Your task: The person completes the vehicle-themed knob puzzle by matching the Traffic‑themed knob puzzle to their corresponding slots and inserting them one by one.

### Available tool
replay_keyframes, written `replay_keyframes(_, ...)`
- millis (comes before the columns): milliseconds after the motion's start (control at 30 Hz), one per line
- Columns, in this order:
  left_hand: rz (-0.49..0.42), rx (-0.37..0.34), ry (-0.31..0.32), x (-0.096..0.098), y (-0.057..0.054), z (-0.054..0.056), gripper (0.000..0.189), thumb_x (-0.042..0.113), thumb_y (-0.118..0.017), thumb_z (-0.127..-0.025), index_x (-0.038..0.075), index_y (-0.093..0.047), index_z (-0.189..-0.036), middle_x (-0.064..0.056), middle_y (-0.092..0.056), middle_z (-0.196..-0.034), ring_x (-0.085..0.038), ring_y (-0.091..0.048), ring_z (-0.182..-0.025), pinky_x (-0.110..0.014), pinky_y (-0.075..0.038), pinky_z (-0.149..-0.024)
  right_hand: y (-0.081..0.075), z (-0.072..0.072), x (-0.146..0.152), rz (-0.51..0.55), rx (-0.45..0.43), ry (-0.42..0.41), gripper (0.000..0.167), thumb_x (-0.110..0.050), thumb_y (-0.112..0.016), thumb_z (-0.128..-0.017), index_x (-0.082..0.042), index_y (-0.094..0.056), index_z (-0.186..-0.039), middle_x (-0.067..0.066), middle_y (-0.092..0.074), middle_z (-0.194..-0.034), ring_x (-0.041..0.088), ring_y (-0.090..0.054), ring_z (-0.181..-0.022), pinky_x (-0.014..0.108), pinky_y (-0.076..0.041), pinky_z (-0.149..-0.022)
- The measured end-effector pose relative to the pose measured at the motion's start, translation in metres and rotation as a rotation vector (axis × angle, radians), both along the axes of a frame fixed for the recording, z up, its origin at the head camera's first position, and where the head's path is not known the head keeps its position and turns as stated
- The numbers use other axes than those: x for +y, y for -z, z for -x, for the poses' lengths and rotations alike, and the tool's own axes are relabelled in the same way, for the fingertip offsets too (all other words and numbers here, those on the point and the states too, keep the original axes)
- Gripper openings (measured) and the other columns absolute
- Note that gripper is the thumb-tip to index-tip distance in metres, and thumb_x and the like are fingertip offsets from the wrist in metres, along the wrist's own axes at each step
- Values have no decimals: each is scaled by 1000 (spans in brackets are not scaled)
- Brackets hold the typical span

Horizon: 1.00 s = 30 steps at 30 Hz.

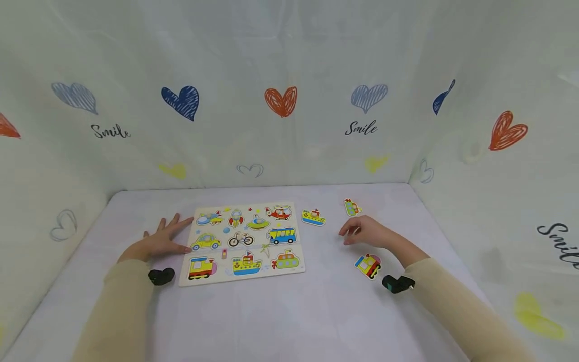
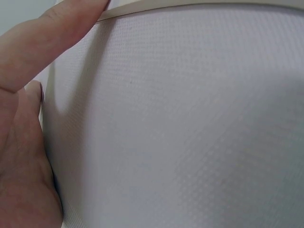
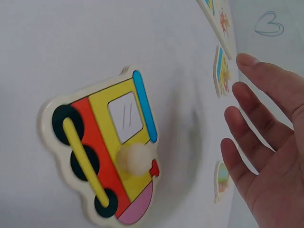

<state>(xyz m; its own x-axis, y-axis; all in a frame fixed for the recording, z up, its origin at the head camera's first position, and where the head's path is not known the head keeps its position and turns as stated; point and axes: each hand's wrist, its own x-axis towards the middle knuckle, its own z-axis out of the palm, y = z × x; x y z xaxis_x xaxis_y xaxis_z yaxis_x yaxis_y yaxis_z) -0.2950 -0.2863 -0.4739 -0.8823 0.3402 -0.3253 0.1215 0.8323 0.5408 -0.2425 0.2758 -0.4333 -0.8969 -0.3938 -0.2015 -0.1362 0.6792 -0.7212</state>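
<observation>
A wooden puzzle board (image 1: 221, 275) printed with vehicles lies on the table. My left hand (image 1: 164, 240) spreads its fingers at the board's left edge, with thumb and fingertips touching it; in the left wrist view the thumb (image 2: 47, 40) meets the board's edge (image 2: 199, 5). My right hand (image 1: 368, 232) hovers right of the board, its fingers loosely bent and holding nothing. Below it lies a train piece (image 1: 368, 265), whose round peg (image 3: 137, 159) shows in the right wrist view. A ship piece (image 1: 313, 217) lies by the board's upper right, and a submarine piece (image 1: 352, 207) beyond the right hand.
A white cloth covers the table (image 1: 289, 322). Behind and beside it hangs a pale curtain (image 1: 280, 146) with printed hearts and words. Black wrist cameras sit at the left wrist (image 1: 161, 276) and right wrist (image 1: 398, 284).
</observation>
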Motion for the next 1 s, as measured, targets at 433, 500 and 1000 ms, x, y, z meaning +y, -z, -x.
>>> replay_keyframes(433, 32, 14, -40, -15, -2, -11, 107, 48, -78, -74, 6, -19, -153, -34, 11, -154, -58, 23, -134, -81, 18, -89, 18, -22, 36, -25, 9, -126, 12, -8, -78, -78, -12, -78, -89, 4, -65, -109, 26, -53, -109, 40, -45, -91)
replay_keyframes(500, 25, 8, -47, -15, -4, -12, 107, 48, -78, -74, 7, -19, -153, -33, 11, -154, -57, 24, -134, -80, 18, -90, 20, -25, 41, -50, 38, -135, 11, -9, -80, -78, -15, -78, -87, 3, -64, -108, 25, -52, -108, 41, -43, -92)
replay_keyframes(1000, 33, 12, -13, 1, 3, 0, 105, 51, -77, -76, 11, -20, -155, -30, 9, -157, -56, 20, -137, -80, 16, -92, 28, -35, 65, -72, -5, -133, 11, -12, -82, -77, -17, -78, -87, 2, -56, -106, 24, -47, -106, 34, -42, -93)
